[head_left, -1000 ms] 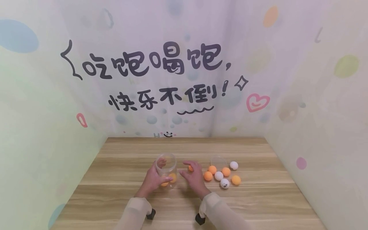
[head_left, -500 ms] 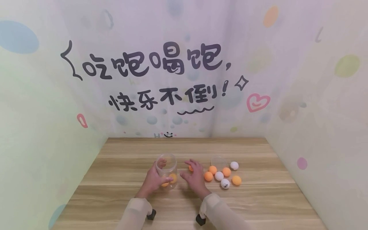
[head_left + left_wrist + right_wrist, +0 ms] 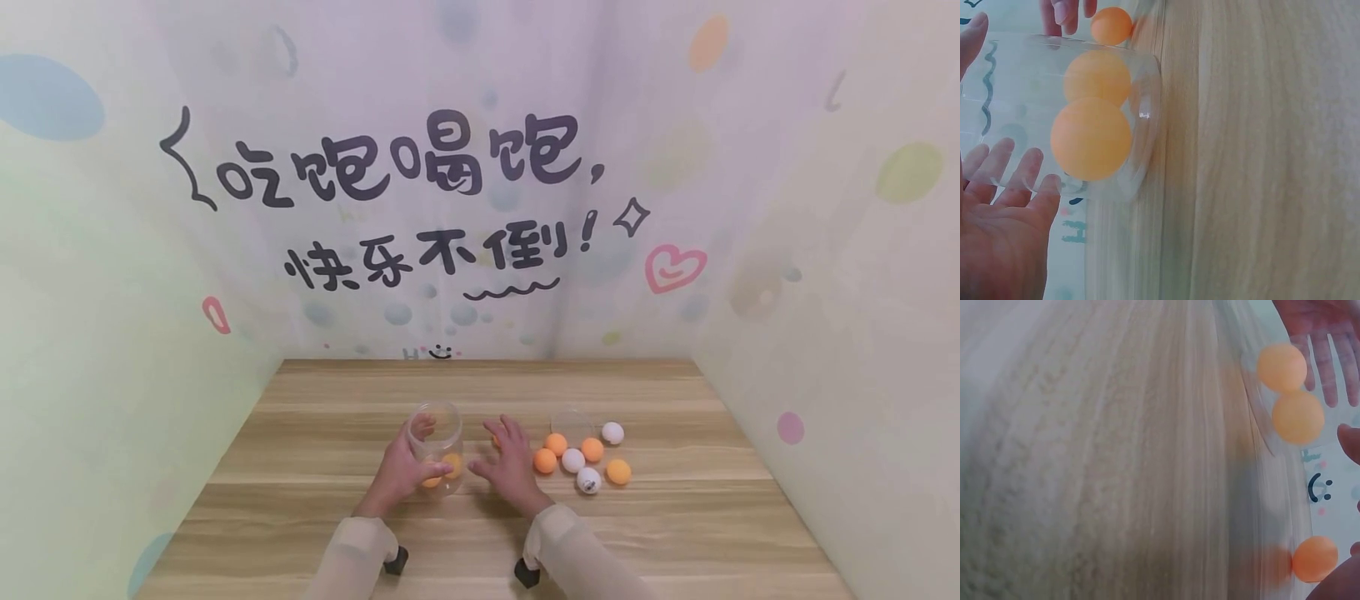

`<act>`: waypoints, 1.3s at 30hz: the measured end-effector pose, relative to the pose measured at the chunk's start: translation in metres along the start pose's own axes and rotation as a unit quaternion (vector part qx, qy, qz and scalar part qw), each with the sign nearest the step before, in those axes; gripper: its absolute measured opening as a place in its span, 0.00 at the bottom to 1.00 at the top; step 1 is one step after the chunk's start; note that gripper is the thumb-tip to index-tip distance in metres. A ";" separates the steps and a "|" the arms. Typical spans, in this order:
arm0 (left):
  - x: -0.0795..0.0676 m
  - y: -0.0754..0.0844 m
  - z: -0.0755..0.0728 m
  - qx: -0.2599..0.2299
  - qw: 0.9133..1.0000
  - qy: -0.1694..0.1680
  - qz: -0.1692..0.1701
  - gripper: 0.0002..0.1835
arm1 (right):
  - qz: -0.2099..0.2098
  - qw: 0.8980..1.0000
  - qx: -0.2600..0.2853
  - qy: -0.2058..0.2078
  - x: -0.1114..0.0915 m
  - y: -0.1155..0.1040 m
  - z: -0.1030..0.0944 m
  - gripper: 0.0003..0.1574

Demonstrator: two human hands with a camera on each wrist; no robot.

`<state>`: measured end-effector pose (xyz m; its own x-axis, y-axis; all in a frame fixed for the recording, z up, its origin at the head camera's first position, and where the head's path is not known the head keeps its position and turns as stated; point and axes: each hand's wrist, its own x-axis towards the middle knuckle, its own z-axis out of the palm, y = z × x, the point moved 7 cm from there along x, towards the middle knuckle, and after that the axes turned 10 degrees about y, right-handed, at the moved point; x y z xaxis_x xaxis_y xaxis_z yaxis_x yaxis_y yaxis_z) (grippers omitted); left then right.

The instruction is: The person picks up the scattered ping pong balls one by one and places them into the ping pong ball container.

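My left hand holds a clear plastic jar, thumb across the near side and fingers around the far side. Inside, near the bottom, are two orange ping-pong balls. To the right of the jar, my right hand is held apart from it with fingers spread, pinching nothing. A loose orange ping-pong ball lies on the table by the right fingers; in the head view they mostly cover it.
Right of my right hand lie several orange ping-pong balls and white ping-pong balls. A clear round lid lies behind them. Patterned walls close in the wooden table at the back and sides.
The fingers of my right hand have straightened and spread slightly, covering more of the loose orange ball. The left hand and jar stay in place.
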<state>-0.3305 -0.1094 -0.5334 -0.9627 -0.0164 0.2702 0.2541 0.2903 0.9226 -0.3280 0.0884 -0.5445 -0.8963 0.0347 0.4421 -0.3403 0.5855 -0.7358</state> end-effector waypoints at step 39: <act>0.000 0.002 0.000 0.016 1.000 0.000 -0.013 0.48 | 0.051 0.996 0.013 -0.068 -0.004 0.020 0.005 0.35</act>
<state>-0.3296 -0.1087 -0.5313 -0.9687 -0.0249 0.2471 0.2265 0.3203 0.9198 -0.3325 0.0957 -0.5634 -0.9565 -0.0184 0.2913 -0.2506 0.5637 -0.7870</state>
